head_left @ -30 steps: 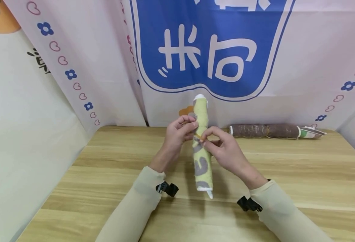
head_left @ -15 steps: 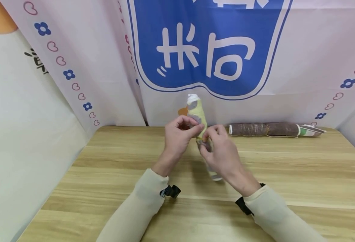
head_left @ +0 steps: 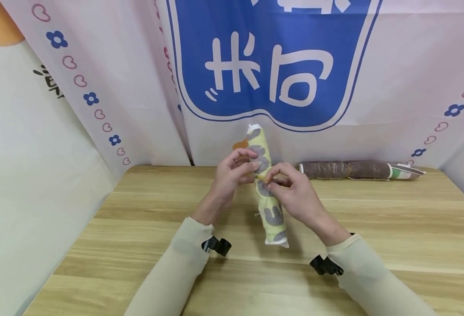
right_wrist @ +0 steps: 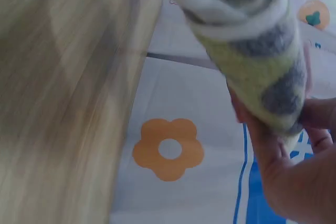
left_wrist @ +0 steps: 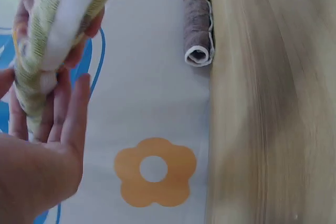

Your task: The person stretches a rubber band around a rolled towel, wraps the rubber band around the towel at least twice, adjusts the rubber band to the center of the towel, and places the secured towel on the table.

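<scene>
A rolled towel (head_left: 272,215), yellow with grey patches and white ends, is held above the table, tilted with its far end up. A thin orange-yellow rubber band (head_left: 260,177) crosses its middle. My left hand (head_left: 232,177) grips the roll just beyond the band, thumb on the near side, other fingers behind. Close to the band, my right hand (head_left: 295,193) pinches the roll between thumb and fingers. In the left wrist view a white edge runs along the towel (left_wrist: 68,19). The right wrist view shows the coiled end of the towel (right_wrist: 252,40).
A second rolled towel (head_left: 330,170), brown with white edging and a band round its middle, lies along the back edge of the wooden table (head_left: 137,245). Behind the table hangs a printed cloth (head_left: 405,79).
The towel swung so its near end went right, and it turned about its length, so more grey patches face up. My right hand moved in over the band, then back out slightly.
</scene>
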`<state>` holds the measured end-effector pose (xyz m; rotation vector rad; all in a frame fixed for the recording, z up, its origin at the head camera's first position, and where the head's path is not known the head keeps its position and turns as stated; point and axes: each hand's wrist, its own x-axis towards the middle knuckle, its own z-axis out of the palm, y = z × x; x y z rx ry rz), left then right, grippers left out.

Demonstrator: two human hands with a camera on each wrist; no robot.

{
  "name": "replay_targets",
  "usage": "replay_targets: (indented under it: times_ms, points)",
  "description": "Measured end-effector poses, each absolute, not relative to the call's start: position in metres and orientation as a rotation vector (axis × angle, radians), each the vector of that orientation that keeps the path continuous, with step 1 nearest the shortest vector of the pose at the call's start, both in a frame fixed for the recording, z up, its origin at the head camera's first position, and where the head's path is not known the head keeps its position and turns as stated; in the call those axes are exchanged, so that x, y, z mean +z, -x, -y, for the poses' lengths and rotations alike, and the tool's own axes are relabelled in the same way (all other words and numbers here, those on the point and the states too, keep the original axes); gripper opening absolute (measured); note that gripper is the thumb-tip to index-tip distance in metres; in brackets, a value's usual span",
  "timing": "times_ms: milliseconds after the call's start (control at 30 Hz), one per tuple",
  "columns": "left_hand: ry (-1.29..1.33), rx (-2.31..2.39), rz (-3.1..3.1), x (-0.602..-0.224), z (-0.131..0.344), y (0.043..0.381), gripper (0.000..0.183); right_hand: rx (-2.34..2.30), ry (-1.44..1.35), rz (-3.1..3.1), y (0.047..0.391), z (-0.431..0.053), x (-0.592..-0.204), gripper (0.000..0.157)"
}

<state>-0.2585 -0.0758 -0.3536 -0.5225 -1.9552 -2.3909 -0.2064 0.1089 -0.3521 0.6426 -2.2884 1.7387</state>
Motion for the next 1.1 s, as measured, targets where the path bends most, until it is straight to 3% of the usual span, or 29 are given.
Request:
replay_targets:
  times_ms: [167, 400, 600, 900, 1100]
  points:
    - [0.504, -2.334, 1.958, -0.354, 0.076, 0.259, 0.013, 1.817, -0.583, 2.399, 0.208, -0.111, -0.350, 0.008]
    - [0.561, -1.891, 2.045, -0.350, 0.067, 0.249, 0.012, 1.135, -0.563, 2.536, 0.202, -0.100, -0.356, 0.031]
    - [0.549, -1.821, 2.073, -0.346, 0.063, 0.244, 0.010, 0.845, -0.681, 2.330, 0.197, -0.093, -0.364, 0.022]
    - [0.439, -1.880, 2.074, -0.348, 0.065, 0.244, 0.011, 0.870, -0.681, 2.270, 0.197, -0.093, -0.367, 0.020]
    - [0.330, -2.008, 1.948, -0.355, 0.065, 0.250, 0.013, 0.944, -0.641, 2.247, 0.203, -0.094, -0.371, 0.045]
